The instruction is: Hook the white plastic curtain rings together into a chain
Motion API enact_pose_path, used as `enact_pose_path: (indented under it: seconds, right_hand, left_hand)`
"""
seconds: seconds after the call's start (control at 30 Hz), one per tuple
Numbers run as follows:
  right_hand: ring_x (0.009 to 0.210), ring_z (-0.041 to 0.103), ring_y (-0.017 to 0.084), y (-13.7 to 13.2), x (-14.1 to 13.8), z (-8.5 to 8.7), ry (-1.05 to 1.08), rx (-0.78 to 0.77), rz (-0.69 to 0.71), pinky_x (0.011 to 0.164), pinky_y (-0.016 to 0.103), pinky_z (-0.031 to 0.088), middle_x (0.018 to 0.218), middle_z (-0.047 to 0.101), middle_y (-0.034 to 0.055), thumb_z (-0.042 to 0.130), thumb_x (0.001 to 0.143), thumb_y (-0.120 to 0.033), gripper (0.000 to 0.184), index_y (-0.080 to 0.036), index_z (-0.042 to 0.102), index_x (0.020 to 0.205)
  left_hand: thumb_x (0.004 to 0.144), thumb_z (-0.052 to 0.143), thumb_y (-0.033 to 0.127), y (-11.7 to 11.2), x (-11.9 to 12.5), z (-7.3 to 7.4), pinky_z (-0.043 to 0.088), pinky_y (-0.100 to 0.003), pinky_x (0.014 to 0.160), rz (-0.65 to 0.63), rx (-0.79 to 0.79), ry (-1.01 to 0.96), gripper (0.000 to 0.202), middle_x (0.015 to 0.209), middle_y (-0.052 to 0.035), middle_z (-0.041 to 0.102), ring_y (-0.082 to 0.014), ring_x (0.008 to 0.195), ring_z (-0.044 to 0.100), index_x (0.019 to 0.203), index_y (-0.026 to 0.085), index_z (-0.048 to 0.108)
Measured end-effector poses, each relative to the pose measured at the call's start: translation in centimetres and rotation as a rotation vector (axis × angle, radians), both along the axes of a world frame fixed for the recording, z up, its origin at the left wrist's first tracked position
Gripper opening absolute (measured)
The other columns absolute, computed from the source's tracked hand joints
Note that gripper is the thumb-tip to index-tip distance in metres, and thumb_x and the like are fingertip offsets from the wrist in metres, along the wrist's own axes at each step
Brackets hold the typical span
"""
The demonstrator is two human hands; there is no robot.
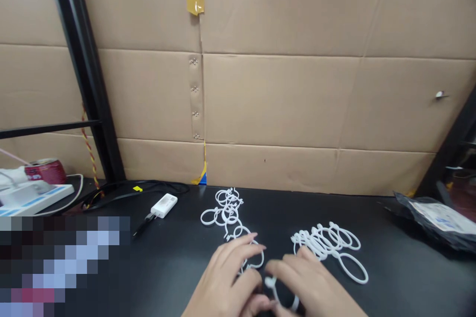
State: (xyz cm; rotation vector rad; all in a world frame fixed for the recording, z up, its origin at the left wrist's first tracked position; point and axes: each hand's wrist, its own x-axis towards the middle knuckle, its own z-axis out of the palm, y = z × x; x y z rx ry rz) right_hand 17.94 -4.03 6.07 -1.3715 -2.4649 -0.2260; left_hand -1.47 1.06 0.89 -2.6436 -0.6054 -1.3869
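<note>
Low on the black table (390, 257), our left hand (223, 282) and right hand (312, 285) meet, fingers pinching one white ring (293, 303) between them. It sits at our fingertips, touching both hands. Just beyond lie a chain of rings (228, 215) and a ring pile (330, 242).

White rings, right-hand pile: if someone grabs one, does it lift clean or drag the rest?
The white rings lie overlapped and interlinked, so lifting one probably drags its neighbours. They look like thin plastic, so probably light, slightly springy. On the smooth black table they would likely slide rather than roll, lying flat.
</note>
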Motion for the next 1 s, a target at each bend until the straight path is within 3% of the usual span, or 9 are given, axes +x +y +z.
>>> enact_pose_path:
  seconds: [0.13, 0.27, 0.33, 0.43, 0.53, 0.6, 0.83, 1.0]
  right_hand:
    - [0.082, 0.066, 0.036, 1.3, 1.7, 1.0, -0.235, 0.041, -0.274, 0.071, 0.054, 0.046, 0.094, 0.071, 0.0150, 0.048, 0.086, -0.010, 0.027, -0.016, 0.064, 0.107]
    - [0.079, 0.063, 0.041, 2.2, 3.7, 0.9, -0.401, 0.112, -0.540, 0.065, 0.054, 0.043, 0.081, 0.067, 0.0163, 0.046, 0.091, -0.019, 0.023, -0.015, 0.068, 0.087]
    - [0.077, 0.060, 0.040, 2.4, 4.1, 0.4, -0.385, 0.215, -0.571, 0.067, 0.054, 0.042, 0.078, 0.063, 0.0151, 0.050, 0.091, -0.027, 0.023, -0.014, 0.067, 0.081]
    - [0.081, 0.058, 0.034, 2.4, 3.5, -0.3, -0.199, 0.225, -0.412, 0.073, 0.052, 0.043, 0.087, 0.061, 0.0116, 0.057, 0.089, -0.027, 0.017, -0.015, 0.065, 0.098]
    - [0.089, 0.057, 0.025, 2.1, 2.1, -0.9, 0.084, -0.023, -0.157, 0.079, 0.042, 0.047, 0.096, 0.058, 0.0062, 0.059, 0.090, -0.021, 0.023, -0.023, 0.058, 0.113]
    - [0.093, 0.057, 0.022, 1.9, 1.2, -1.1, 0.166, -0.160, -0.069, 0.082, 0.037, 0.048, 0.099, 0.058, 0.0041, 0.060, 0.088, -0.017, 0.029, -0.026, 0.056, 0.115]
    - [0.095, 0.054, 0.018, 2.4, 0.4, -1.7, 0.315, -0.300, -0.005, 0.086, 0.031, 0.046, 0.099, 0.056, 0.0010, 0.060, 0.083, -0.006, 0.020, -0.023, 0.059, 0.093]
    - [0.090, 0.055, 0.016, 2.8, 0.9, -2.3, 0.405, -0.358, 0.013, 0.081, 0.027, 0.046, 0.093, 0.054, 0.0001, 0.053, 0.083, -0.002, 0.021, -0.023, 0.053, 0.082]
  left_hand:
    - [0.093, 0.051, 0.033, -0.1, -0.4, 0.1, 0.051, -0.041, 0.093, 0.072, -0.226, -0.020, 0.013, 0.119, -0.0101, 0.063, -0.0263, 0.121, 0.054, 0.099, 0.023, 0.058]
    - [0.094, 0.049, 0.032, -0.5, -0.2, 0.5, 0.052, -0.045, 0.093, 0.095, -0.318, -0.065, 0.011, 0.120, -0.0073, 0.063, -0.0260, 0.121, 0.054, 0.101, 0.026, 0.056]
    - [0.093, 0.050, 0.031, -0.7, -0.2, 0.7, 0.053, -0.046, 0.091, 0.094, -0.313, -0.075, 0.012, 0.119, -0.0067, 0.064, -0.0260, 0.119, 0.056, 0.104, 0.027, 0.054]
    - [0.093, 0.051, 0.027, -1.0, -0.2, 1.0, 0.052, -0.044, 0.093, 0.118, -0.337, -0.098, 0.019, 0.120, -0.0058, 0.063, -0.0241, 0.117, 0.057, 0.111, 0.028, 0.051]
    - [0.094, 0.048, 0.028, -1.1, -0.1, 1.0, 0.050, -0.043, 0.096, 0.170, -0.419, -0.211, 0.022, 0.125, -0.0054, 0.060, -0.0224, 0.118, 0.056, 0.116, 0.029, 0.049]
    - [0.095, 0.045, 0.029, -1.0, 0.1, 0.9, 0.050, -0.043, 0.096, 0.164, -0.459, -0.244, 0.023, 0.124, -0.0053, 0.058, -0.0220, 0.118, 0.056, 0.118, 0.029, 0.047]
    - [0.095, 0.042, 0.027, -0.5, 0.1, 0.3, 0.049, -0.044, 0.095, 0.121, -0.477, -0.241, 0.024, 0.122, -0.0062, 0.058, -0.0223, 0.117, 0.055, 0.119, 0.029, 0.045]
    - [0.091, 0.047, 0.022, -0.6, 0.0, 1.1, 0.050, -0.046, 0.094, 0.145, -0.431, -0.122, 0.016, 0.119, -0.0101, 0.060, -0.0253, 0.116, 0.056, 0.106, 0.023, 0.053]
